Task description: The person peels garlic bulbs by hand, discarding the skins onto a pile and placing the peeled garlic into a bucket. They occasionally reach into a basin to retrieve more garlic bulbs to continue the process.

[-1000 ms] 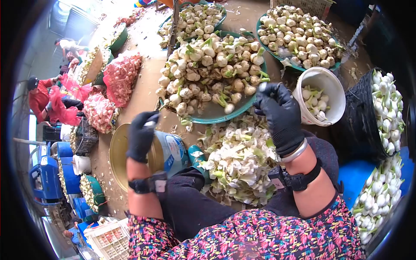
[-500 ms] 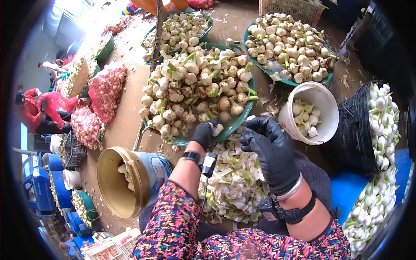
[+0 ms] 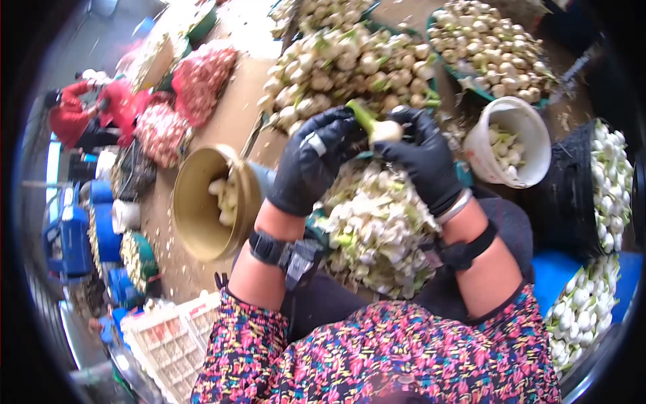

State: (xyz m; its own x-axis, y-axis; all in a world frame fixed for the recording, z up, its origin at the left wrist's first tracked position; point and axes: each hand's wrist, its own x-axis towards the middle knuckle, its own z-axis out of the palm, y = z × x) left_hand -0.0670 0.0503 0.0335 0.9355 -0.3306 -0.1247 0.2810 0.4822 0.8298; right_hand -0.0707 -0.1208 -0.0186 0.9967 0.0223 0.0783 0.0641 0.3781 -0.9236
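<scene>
Both hands are gloved in black and brought nr. each other. By the R hand (image 3: 431, 158) a pale bulb (image 3: 387, 132) is gripped, fingers and thumb closed round its side, w/ the green stalk (image 3: 361, 114) tilted up toward the other side. The L hand (image 3: 306, 165) is half curled, fingertips held at or just beside the stalk base; whether a pinch is made there can't be told. A light strip is seen on one L finger; its nature can't be made out.

The bulb is held above the peel pile (image 3: 380, 225), btwn the hands. Judged by looks, it's light enough for one hand, firm in the body, w/ loose papery outer skin prob. easily shed, so some slip under a glove is to be expected. The flesh is prob. bruised if squeezed hard; the stalk looks bendier. Best hold: round the widest part of the body, stalk left free.

Beyond, a heap of untrimmed-looking bulbs (image 3: 350, 71) is piled in front. To the L a tan bucket (image 3: 192, 225) is tipped toward the view, w/ a few pale bulbs inside; to the R a white bucket (image 3: 475, 145) is part filled. Farther R, clean white bulbs (image 3: 609, 182) are stacked at a black container (image 3: 565, 195).
</scene>
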